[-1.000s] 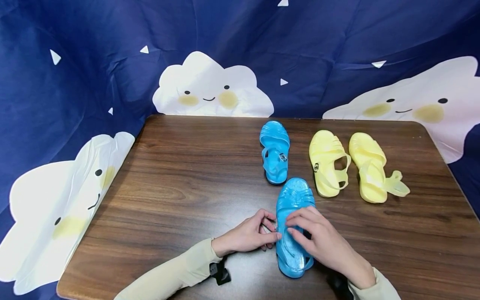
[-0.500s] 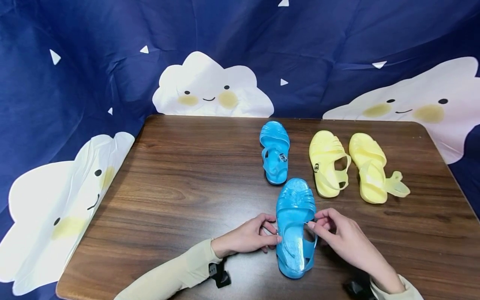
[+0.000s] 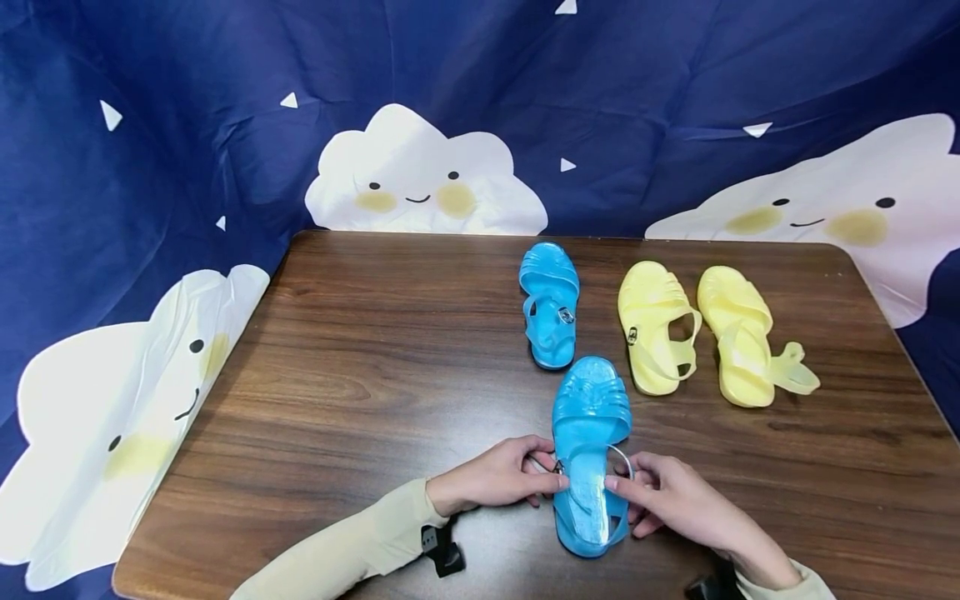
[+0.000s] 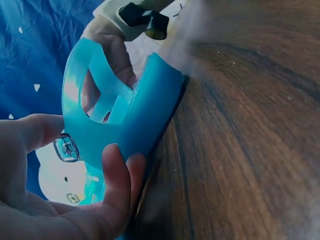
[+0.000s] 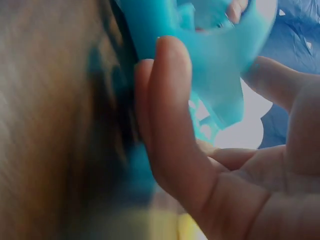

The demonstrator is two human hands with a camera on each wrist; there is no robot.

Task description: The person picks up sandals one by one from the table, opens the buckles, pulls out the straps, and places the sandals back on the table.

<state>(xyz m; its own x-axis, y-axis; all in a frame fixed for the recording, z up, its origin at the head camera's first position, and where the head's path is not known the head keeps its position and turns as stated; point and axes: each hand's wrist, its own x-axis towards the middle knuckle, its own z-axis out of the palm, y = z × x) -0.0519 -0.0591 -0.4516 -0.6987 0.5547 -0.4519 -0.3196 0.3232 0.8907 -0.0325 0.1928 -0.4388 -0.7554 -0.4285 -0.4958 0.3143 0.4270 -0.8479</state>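
A glossy blue jelly sandal (image 3: 592, 392) lies toe-away on the table at the front. My left hand (image 3: 495, 475) grips its left side, thumb on the upper strap beside the metal buckle (image 4: 66, 147) and fingers against the side of the sole. On the opposite side my right hand (image 3: 682, 502) pinches the sandal's heel part, with the thumb on the strap and the fingers low by the sole in the right wrist view. A second blue sandal (image 3: 550, 267) stands just behind, its own buckle facing up.
Two yellow jelly sandals lie to the right: one with its strap closed (image 3: 651, 287), the other (image 3: 731, 292) with its heel strap spread outward. The brown wooden table (image 3: 375, 358) backs onto a blue cloth (image 3: 465, 58) with cloud prints.
My right hand has moved from above the sandal's middle to its right edge, then down toward the heel, and now grips there. The left hand has stayed nearly in place.
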